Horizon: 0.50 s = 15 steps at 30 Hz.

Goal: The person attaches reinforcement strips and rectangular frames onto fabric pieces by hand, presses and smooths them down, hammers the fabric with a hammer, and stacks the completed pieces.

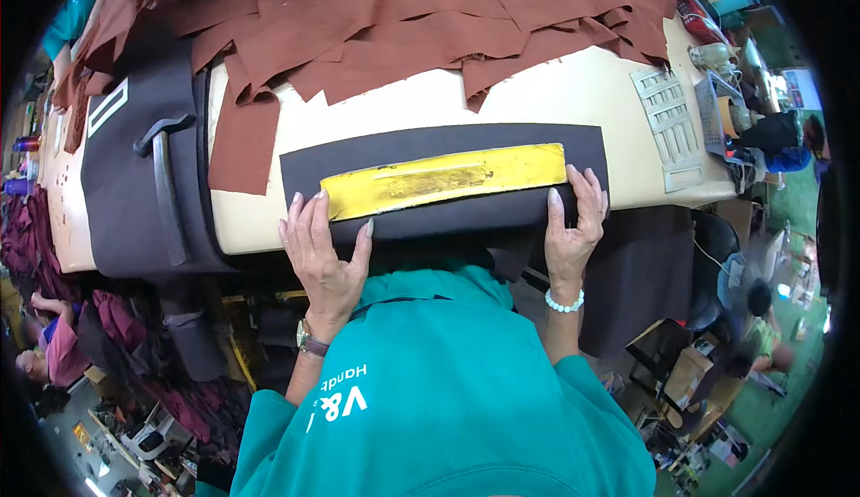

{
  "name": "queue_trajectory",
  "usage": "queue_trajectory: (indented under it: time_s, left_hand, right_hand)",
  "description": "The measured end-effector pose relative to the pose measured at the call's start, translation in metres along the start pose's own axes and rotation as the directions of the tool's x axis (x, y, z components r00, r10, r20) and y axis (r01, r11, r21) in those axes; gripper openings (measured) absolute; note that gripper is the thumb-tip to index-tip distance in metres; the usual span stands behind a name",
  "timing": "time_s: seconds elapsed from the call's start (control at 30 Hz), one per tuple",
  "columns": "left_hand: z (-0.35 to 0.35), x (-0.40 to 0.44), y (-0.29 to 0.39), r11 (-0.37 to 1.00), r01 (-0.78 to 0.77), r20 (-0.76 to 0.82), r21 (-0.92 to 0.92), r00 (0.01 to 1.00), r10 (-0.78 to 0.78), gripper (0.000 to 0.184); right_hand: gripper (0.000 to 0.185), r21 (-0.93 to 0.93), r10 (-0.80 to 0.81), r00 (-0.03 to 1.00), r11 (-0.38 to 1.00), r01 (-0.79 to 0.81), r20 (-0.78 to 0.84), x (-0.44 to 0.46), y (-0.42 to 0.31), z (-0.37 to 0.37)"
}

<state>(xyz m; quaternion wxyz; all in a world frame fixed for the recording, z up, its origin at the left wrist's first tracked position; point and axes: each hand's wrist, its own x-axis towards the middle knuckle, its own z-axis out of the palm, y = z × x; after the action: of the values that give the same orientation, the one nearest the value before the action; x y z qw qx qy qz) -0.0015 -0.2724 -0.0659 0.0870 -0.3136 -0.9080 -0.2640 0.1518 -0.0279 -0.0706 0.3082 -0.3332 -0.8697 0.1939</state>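
A long yellow bar-shaped block (443,174), scuffed brown in the middle and slightly curved, lies across a dark sheet of material (385,146) at the table's near edge. My left hand (322,250), with a watch on the wrist, holds the block's left end, fingers at the end and thumb along the near edge. At the other end is my right hand (573,228), wearing a pale bead bracelet; its fingers and thumb close around the corner. The block's underside is hidden.
Layered reddish-brown cut pieces (430,13) cover the table's far side. To the left, a hammer (166,174) rests on folded dark material (116,201). A pale slotted panel (667,125) lies right, near a grey plastic basket (717,107). Other people are at the far left and right.
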Motion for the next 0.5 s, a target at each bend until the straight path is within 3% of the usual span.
queue_trajectory:
  time_s: [0.1,0.3,0.5]
  left_hand:
    - [0.006,0.007,0.0,0.993,-0.005,-0.021,-0.117,1.0,0.003,0.055]
    - [0.015,0.015,0.004,0.998,-0.043,0.021,0.044,0.999,0.042,0.05]
    - [0.018,0.012,0.001,0.998,-0.041,0.008,0.054,0.999,0.041,0.051]
  right_hand:
    - [0.034,0.054,0.022,1.0,0.998,-0.023,0.021,0.001,0.003,0.001]
    - [0.041,-0.092,0.021,0.997,0.996,-0.014,0.071,0.001,-0.001,0.007]
    - [0.047,-0.145,0.01,0.996,0.989,0.003,0.091,-0.002,0.003,0.013]
